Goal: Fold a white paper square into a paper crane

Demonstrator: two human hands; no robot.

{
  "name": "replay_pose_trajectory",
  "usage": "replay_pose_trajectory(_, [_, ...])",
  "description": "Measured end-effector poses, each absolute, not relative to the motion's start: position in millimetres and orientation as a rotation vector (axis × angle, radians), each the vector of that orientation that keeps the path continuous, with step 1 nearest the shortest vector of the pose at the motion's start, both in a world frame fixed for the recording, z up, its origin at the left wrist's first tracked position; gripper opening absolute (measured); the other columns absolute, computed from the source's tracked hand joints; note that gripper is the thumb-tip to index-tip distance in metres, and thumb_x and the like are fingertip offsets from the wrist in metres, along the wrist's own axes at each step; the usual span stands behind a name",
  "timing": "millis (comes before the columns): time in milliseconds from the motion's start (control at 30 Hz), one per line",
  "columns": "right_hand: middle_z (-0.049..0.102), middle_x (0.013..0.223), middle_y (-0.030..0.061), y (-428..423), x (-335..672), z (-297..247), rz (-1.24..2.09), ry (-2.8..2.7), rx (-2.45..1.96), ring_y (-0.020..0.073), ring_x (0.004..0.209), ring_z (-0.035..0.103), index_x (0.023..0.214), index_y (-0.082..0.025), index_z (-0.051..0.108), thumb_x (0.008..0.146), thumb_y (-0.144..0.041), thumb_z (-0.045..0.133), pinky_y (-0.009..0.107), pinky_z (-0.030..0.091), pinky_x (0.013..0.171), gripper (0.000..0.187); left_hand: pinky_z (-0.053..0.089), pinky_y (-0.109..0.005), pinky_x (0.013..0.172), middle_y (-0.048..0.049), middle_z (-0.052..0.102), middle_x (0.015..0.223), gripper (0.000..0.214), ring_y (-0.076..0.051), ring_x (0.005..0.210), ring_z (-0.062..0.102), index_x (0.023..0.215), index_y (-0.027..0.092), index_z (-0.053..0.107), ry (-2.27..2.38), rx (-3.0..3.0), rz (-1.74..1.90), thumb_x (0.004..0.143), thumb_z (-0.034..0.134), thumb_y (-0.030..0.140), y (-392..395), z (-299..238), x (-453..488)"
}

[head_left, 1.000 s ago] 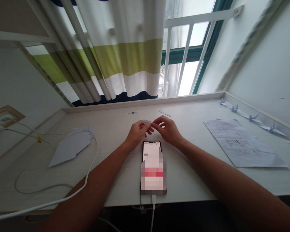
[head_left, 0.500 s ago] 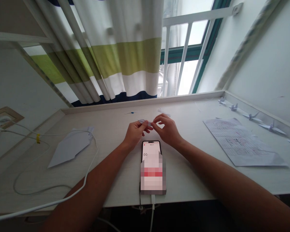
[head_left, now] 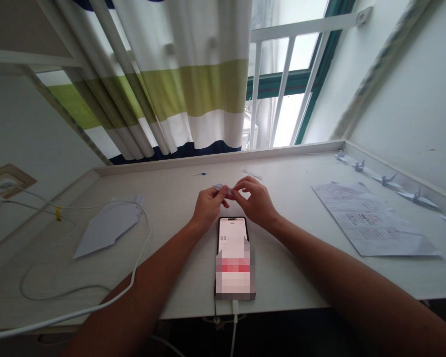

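Observation:
Both of my hands meet over the middle of the pale wooden desk. My left hand and my right hand each pinch a small folded piece of white paper held between them, just above the desk. The paper is tiny and mostly hidden by my fingertips. Directly below my hands a phone lies flat on the desk with its screen lit and a cable plugged into its near end.
A folded white paper plane lies at left, ringed by a white cable. A printed sheet lies at right. Several small paper cranes stand along the right ledge. Striped curtain and window bars rise behind the desk.
My hands have shifted very slightly while working the small paper between the fingertips. The view has tilted a touch. Nothing else has moved.

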State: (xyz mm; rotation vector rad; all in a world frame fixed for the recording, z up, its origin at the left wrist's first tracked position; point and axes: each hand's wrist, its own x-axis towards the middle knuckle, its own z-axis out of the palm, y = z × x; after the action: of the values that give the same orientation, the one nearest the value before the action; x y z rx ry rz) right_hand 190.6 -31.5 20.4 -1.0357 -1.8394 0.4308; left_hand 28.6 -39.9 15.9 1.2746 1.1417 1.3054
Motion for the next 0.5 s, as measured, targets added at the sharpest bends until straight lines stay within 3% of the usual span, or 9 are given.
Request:
replay_pose_trajectory(200, [0.069,0.091,0.0068,-31,188,20,0.53,-1.782,-1.073,0.0235,0.09,0.067,0.08,-0.021,0.068,0.092,-0.026,0.068,0.041,0.06,0.081,0.013,0.032,-0.027,0.051,0.0022,0.053,0.056,0.05,-0.008,0.05,0.04,0.062,0.017,0.063,1.143,1.293,1.334,0.083,0.077,0.06,-35,7,28])
replay_pose_trajectory(367, [0.072,0.092,0.0067,-32,187,19,0.597,-1.745,-1.066,0.0224,0.09,0.069,0.084,-0.02,0.068,0.091,-0.027,0.07,0.04,0.06,0.082,0.009,0.035,-0.026,0.056,0.0009,0.057,0.06,0.043,-0.01,0.057,0.047,0.069,0.015,0.069,1.181,1.448,1.338,0.085,0.075,0.055,-31,3,24])
replay_pose_trajectory(500, [0.078,0.094,0.0072,-32,188,19,0.834,-1.73,-0.978,0.0212,0.089,0.072,0.098,-0.019,0.075,0.095,-0.038,0.068,0.039,0.06,0.083,0.02,0.034,-0.026,0.055,0.0008,0.055,0.059,0.048,-0.009,0.056,0.046,0.065,0.015,0.066,1.091,1.419,1.332,0.084,0.075,0.058,-31,7,22])
